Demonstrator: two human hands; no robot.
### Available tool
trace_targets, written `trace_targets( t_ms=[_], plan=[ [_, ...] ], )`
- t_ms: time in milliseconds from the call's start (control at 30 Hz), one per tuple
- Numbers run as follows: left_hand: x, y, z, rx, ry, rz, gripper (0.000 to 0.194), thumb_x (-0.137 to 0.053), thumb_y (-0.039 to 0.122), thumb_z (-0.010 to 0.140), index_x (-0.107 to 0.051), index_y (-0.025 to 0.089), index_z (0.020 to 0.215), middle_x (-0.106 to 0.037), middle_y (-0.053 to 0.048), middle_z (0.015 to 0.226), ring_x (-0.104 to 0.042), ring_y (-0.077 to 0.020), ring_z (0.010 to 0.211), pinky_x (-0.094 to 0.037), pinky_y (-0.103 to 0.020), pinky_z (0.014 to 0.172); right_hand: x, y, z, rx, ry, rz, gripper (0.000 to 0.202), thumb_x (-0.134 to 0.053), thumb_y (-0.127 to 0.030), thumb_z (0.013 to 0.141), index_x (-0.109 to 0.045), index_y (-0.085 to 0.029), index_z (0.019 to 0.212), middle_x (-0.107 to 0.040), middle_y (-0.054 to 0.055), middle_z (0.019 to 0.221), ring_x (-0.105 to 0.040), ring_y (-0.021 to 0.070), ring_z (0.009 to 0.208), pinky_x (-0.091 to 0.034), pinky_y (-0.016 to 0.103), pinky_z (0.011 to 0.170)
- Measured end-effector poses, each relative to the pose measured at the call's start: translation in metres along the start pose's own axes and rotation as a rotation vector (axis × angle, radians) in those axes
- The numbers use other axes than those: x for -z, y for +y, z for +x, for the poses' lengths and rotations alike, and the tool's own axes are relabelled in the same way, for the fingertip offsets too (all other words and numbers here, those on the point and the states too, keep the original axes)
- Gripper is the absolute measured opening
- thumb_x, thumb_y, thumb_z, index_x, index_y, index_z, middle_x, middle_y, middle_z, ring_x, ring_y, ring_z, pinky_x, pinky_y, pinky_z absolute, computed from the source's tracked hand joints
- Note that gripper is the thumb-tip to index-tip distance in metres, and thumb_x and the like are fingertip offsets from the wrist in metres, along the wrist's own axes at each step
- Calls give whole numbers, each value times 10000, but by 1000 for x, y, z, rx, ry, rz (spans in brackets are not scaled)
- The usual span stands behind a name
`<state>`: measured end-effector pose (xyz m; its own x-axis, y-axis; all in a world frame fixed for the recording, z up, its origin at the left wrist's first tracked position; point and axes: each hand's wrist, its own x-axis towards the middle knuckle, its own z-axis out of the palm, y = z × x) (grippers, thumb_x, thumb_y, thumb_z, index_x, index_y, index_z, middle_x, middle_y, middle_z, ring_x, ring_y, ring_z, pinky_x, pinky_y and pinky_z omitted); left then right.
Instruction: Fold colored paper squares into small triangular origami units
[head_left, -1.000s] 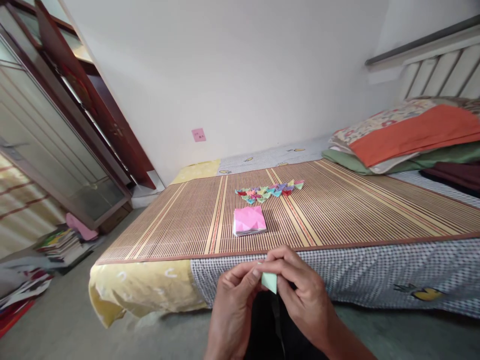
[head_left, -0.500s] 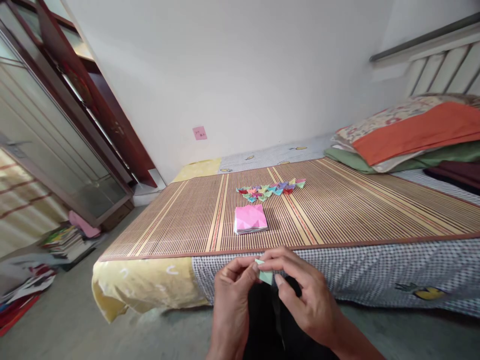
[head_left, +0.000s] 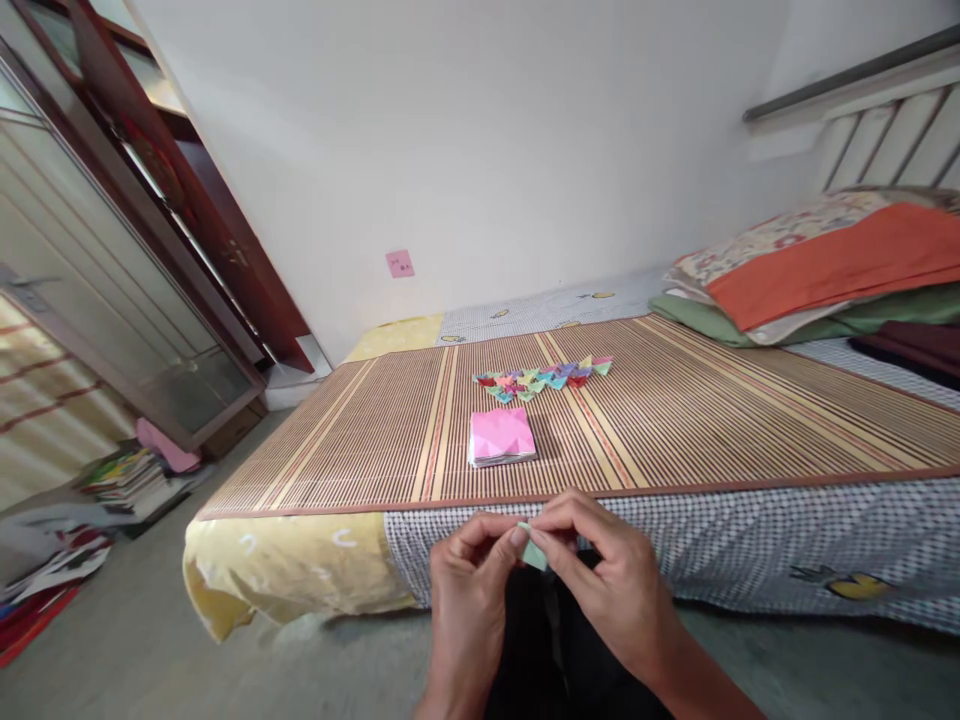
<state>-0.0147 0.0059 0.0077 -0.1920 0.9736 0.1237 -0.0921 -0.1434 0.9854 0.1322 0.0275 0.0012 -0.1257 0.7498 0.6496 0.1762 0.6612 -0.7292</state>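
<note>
Between my two hands, just off the bed's front edge, is a small folded piece of pale green paper (head_left: 534, 555). My left hand (head_left: 476, 570) pinches its left side between thumb and forefinger. Thumb and forefinger of my right hand (head_left: 604, 560) close on its upper right corner, partly covering it. Beyond them a square stack of paper with a pink top sheet (head_left: 502, 434) lies on the bamboo mat (head_left: 360, 440). Behind the stack, several small folded paper pieces (head_left: 544, 380) in many colours are spread in a slanting band.
The mat covers a bed with a checked sheet (head_left: 735, 540) hanging over its front. Pillows (head_left: 832, 260) and a dark folded cloth (head_left: 907, 350) lie at the right. A door (head_left: 112, 230) and piled books (head_left: 124, 480) are at the left.
My right thumb and forefinger have come together onto the green paper's upper corner, where the thumb stood apart before. My left hand keeps its pinch. The stack and folded pieces are unmoved.
</note>
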Motion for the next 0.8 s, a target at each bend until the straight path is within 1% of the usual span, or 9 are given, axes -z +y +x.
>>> trace_targets(
  t_ms=[100,167,233,367,467,567,667,733,800],
  plan=[
    [1,0,0,-5,-25,14,183,-822,335,819,-810,161,765,-719,-29,702,-603,-161,699,-469,-258,692,-2,0,0,48,2,-42,185,-600,-127,967,-678,-212,823,-648,9,766,-596,144,658,-473,252,605],
    [2,-1,1,5,-54,-1,190,-817,332,830,-799,156,764,-714,-28,706,-609,-160,706,-469,-257,701,-1,0,0,40,-7,-46,185,-602,-143,967,-677,-211,813,-642,8,758,-591,144,654,-469,254,601],
    [4,-1,4,48,-74,-60,204,-826,331,821,-778,147,747,-700,-26,696,-602,-151,686,-466,-254,694,2,-1,1,-15,-41,-15,182,-592,-176,982,-689,-211,833,-659,8,769,-617,148,680,-481,255,621],
    [6,1,11,162,-62,-258,241,-872,322,753,-731,138,687,-653,-7,633,-536,-113,601,-438,-234,637,9,-5,2,-190,-173,154,155,-564,-214,1003,-719,-219,992,-735,14,902,-703,161,819,-537,257,736],
    [6,3,11,165,-72,-318,256,-883,319,731,-719,136,662,-632,-1,610,-519,-107,597,-435,-232,642,12,-6,2,-261,-218,238,139,-599,-224,979,-730,-217,1024,-746,15,929,-706,167,852,-548,266,776],
    [3,2,9,136,-74,-292,238,-877,324,744,-738,137,695,-665,-15,645,-563,-127,638,-460,-244,674,10,-6,2,-321,-190,298,116,-637,-266,963,-734,-203,964,-736,16,864,-684,160,790,-548,259,726],
    [1,0,6,80,-49,-199,220,-867,326,770,-753,140,741,-693,-22,688,-593,-135,657,-473,-244,675,7,-6,1,-373,-139,333,140,-687,-315,936,-731,-189,895,-721,20,802,-673,157,738,-551,253,685],
    [0,-1,4,41,-30,-153,215,-864,326,782,-752,142,789,-701,-23,726,-611,-136,676,-483,-239,679,4,-4,1,-410,-90,364,170,-719,-350,918,-724,-183,884,-722,26,786,-682,160,727,-559,251,673],
    [-3,-2,3,25,-2,-163,236,-878,320,768,-736,154,857,-709,-22,775,-641,-145,717,-503,-238,699,0,-2,1,-448,-45,426,208,-746,-385,898,-714,-180,886,-726,31,780,-691,162,707,-569,251,654]
  ],
)
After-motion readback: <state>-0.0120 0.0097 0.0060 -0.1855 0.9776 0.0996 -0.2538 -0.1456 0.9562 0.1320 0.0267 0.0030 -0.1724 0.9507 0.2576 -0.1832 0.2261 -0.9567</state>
